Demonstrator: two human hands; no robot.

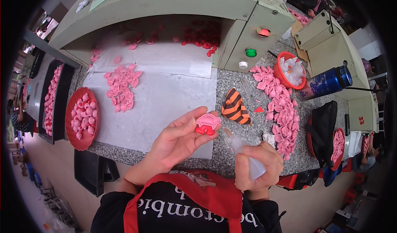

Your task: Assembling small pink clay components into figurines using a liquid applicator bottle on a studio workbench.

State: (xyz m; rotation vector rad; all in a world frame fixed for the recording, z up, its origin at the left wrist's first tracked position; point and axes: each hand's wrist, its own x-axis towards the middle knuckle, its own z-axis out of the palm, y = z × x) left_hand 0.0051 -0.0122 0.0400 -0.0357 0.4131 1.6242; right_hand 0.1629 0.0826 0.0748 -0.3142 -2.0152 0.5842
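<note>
Between the thumb and fingers of my left hand [178, 138] is a small pink clay figure piece [208, 121] with two red, foot-like lumps at its lower side. My right hand [261, 163] grips a translucent white squeeze bottle [255, 166]. The bottle's thin nozzle points up and left, close to the pink piece; I cannot tell whether it touches. Just beyond my hands lies a folded orange-and-black striped cloth [236, 107]. More pink pieces [283, 121] are heaped to the right, and another group of pink pieces [122, 86] sits on the white paper [161, 96] at left.
A red basket of pink-and-white balls [69, 129] stands at left, beside a black tray [46, 84]. At the back is a grey-green metal housing [165, 3] with red parts inside. A red bowl [300, 85], blue bottle [325, 84] and black bag [325, 133] occupy the right.
</note>
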